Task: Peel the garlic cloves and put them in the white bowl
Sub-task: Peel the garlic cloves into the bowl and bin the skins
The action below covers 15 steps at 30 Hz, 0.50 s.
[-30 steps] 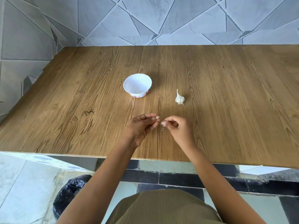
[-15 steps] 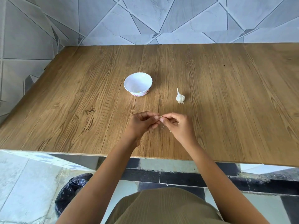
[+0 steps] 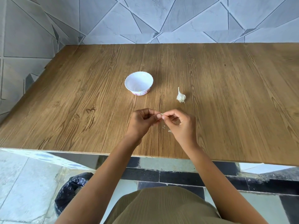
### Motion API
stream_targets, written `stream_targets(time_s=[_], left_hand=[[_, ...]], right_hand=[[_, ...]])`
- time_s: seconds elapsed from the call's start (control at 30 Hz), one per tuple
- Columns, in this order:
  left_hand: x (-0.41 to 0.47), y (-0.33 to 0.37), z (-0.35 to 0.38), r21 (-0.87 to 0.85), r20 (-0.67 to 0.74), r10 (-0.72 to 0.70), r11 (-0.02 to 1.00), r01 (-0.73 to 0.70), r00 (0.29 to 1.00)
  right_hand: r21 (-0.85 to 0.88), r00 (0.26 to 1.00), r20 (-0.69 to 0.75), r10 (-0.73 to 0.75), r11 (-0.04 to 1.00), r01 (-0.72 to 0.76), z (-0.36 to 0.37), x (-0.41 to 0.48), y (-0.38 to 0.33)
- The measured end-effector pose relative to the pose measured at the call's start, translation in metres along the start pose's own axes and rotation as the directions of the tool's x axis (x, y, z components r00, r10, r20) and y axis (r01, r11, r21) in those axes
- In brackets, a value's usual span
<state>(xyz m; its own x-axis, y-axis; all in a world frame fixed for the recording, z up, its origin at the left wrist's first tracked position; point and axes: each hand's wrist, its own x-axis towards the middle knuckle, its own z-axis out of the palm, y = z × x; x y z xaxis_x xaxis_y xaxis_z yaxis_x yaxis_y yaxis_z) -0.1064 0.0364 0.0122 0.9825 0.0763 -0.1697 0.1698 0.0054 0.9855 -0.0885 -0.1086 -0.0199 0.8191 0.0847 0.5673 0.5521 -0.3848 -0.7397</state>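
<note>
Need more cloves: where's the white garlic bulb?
Head view: white garlic bulb on the wooden table, right of the white bowl, just beyond the right hand.

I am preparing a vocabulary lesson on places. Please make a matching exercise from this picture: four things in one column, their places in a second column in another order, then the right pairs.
Things
1. white bowl
2. garlic bulb
3. garlic clove
4. black bin

Places
a. on the floor, by the near edge of the table
b. pinched between left hand and right hand
c. on the table, left of the bulb
d. on the table, right of the bowl

Pairs: 1-c; 2-d; 3-b; 4-a
</note>
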Motion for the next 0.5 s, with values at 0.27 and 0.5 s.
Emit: stream_targets(time_s=[0.27,0.5], left_hand=[[0.000,-0.003,-0.006,-0.211,0.021,-0.089,0.973,0.091,0.996],[0.004,-0.008,-0.014,-0.134,-0.009,-0.091,0.987,0.089,0.996]], right_hand=[[0.392,0.842,0.188,0.505,0.748,-0.536,-0.005,-0.002,-0.003],[-0.274,0.974,0.136,0.183,0.951,-0.141,0.004,-0.013,0.021]])
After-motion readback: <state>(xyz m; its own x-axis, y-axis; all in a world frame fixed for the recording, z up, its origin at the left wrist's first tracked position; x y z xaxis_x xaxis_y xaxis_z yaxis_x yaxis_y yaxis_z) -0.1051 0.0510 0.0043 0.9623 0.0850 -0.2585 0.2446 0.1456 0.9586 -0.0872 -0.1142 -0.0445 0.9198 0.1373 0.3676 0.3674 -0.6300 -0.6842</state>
